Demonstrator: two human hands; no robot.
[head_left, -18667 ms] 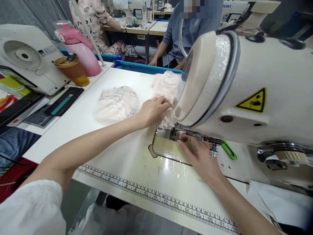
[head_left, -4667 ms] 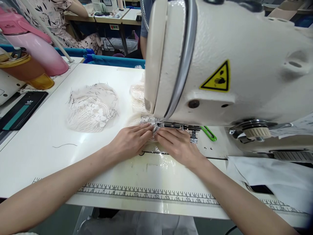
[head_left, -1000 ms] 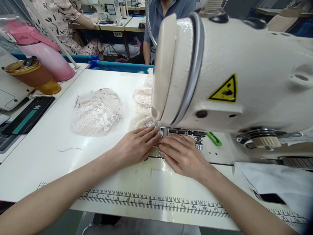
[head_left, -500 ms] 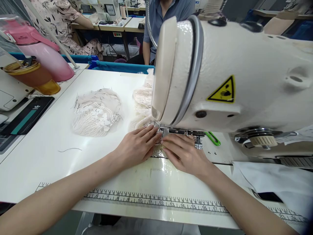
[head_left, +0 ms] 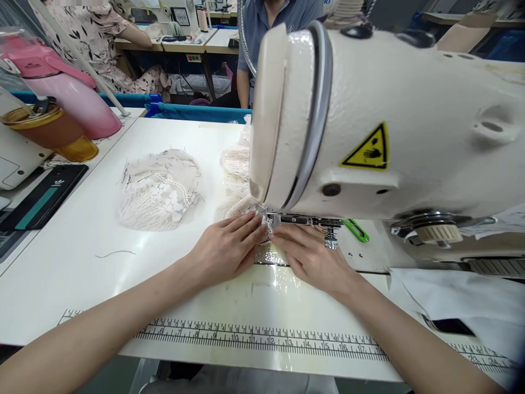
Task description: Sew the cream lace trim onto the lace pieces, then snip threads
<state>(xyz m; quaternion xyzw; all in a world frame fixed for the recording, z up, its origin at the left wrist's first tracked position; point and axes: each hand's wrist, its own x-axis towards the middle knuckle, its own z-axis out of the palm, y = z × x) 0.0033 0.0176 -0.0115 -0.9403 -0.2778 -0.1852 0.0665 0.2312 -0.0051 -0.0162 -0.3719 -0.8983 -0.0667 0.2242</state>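
Observation:
A cream sewing machine (head_left: 369,109) reaches in from the right, its head over the white table (head_left: 164,301). Pale lace fabric (head_left: 235,169) runs back from the needle area, partly hidden behind the machine head. My left hand (head_left: 229,243) presses flat on the lace just left of the presser foot, fingers pointing forward and right. Just right of the foot, my right hand (head_left: 314,254) has its fingertips at the lace edge, the fingers bent and close together; part of them is hidden under the machine. A separate lace piece (head_left: 159,189) lies to the left.
A green thread snipper (head_left: 356,230) lies behind my right hand. A phone (head_left: 45,197), brown cup (head_left: 53,128) and pink bottle (head_left: 69,93) stand at the left. White cloth (head_left: 459,303) lies right. Two people sit beyond the table.
The view has shifted slightly, so the machine appears a little further left. Both hands stay beside the presser foot, with the right fingers slightly changed in position.

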